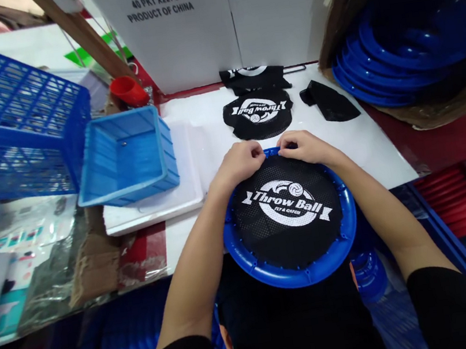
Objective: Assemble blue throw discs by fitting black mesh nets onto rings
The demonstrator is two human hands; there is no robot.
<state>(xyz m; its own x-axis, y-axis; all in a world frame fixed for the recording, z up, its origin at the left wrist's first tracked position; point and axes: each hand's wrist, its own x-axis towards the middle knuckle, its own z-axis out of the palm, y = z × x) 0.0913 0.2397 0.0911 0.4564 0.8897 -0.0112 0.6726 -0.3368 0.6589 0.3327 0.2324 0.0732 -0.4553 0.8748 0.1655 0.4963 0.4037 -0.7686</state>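
A blue plastic ring (245, 254) rests against my lap and the table edge, with a black mesh net (288, 213) printed "Throw Ball" stretched across it. My left hand (240, 161) and my right hand (304, 147) are both closed at the ring's far rim, fingers pinching the edge of the mesh there. More black printed nets (258, 113) lie on the white tabletop just beyond my hands, and a folded black one (329, 100) lies to their right.
A small light-blue bin (125, 155) sits on a white tray at left, beside a large blue slatted crate (10, 120). A red cup (128, 91) stands behind. Stacked blue rings (399, 56) fill a cardboard box at right. White cartons (227, 18) block the back.
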